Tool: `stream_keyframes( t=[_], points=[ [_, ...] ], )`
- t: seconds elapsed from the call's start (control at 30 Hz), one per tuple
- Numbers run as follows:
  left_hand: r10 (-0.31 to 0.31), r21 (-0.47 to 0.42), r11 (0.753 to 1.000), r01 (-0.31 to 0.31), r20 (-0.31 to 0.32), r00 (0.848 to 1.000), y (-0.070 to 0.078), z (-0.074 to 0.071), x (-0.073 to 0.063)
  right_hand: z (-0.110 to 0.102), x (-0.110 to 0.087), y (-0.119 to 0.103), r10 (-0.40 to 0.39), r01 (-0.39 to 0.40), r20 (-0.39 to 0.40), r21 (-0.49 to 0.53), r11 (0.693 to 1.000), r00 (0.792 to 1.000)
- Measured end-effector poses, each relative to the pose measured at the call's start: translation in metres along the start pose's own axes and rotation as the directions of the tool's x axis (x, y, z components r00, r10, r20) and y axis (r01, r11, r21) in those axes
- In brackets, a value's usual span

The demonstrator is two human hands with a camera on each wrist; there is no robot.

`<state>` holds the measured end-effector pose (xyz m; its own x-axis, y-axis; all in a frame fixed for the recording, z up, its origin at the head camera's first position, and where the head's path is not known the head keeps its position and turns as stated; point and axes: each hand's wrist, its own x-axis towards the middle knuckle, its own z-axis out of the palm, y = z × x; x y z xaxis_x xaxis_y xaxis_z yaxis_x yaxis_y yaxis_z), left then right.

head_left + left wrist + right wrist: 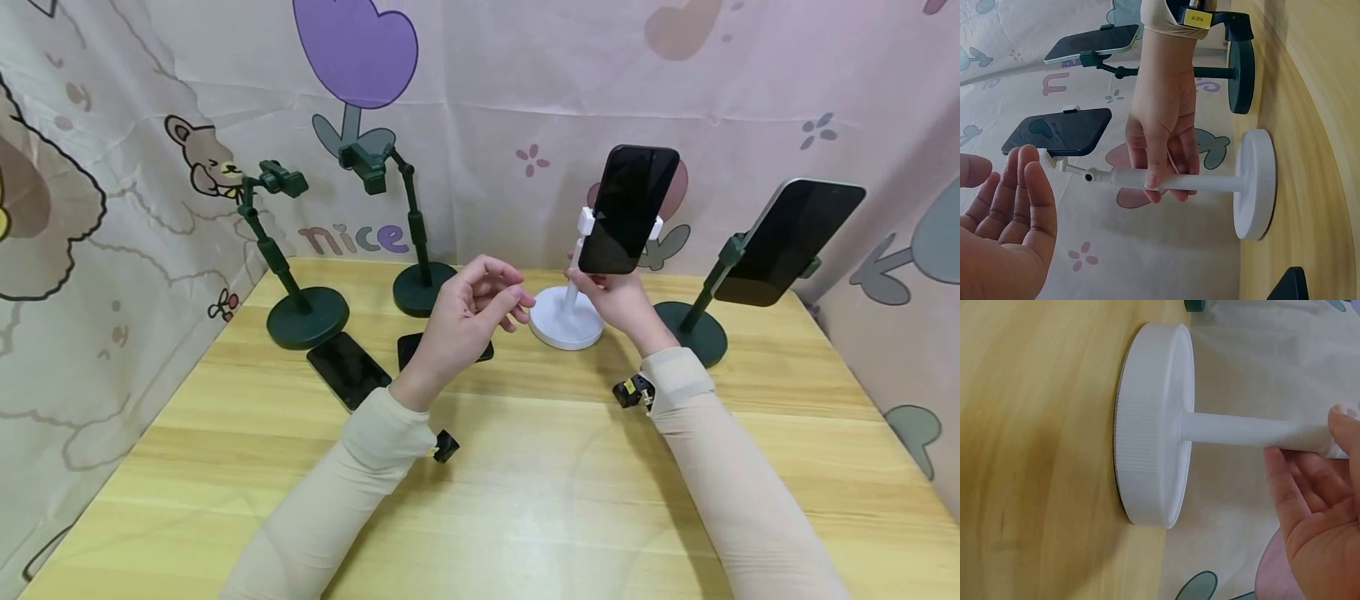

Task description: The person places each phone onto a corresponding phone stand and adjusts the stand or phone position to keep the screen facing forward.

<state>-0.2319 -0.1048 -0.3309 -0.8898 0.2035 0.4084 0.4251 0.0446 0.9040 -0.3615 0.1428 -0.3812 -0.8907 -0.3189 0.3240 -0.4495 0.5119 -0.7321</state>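
Pinching pole of white stand with right grip, thumb opposite fingers; holding left grip raised left of stand, spread, fingers loosely bent.

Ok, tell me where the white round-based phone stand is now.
In the head view, the white round-based phone stand stands right of centre near the back of the pale wooden table, just left of the rightmost dark green phone stand.

Beyond the left fingers hangs pale, creased cloth, its purple flower, bear and "nice" lettering to their left; beneath them, a light wood-grain bench carries a soft sheen.
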Motion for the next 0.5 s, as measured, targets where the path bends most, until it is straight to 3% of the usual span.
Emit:
stream_keyframes(
  t=[0.5],
  points=[
    [-0.039, 0.029, 0.999, 0.039, -0.003, 0.999, -0.011, -0.007, 0.001, -0.005, -0.007, -0.013, 0.088, -0.070, 0.106, -0.161, 0.984, 0.990]
  ],
)
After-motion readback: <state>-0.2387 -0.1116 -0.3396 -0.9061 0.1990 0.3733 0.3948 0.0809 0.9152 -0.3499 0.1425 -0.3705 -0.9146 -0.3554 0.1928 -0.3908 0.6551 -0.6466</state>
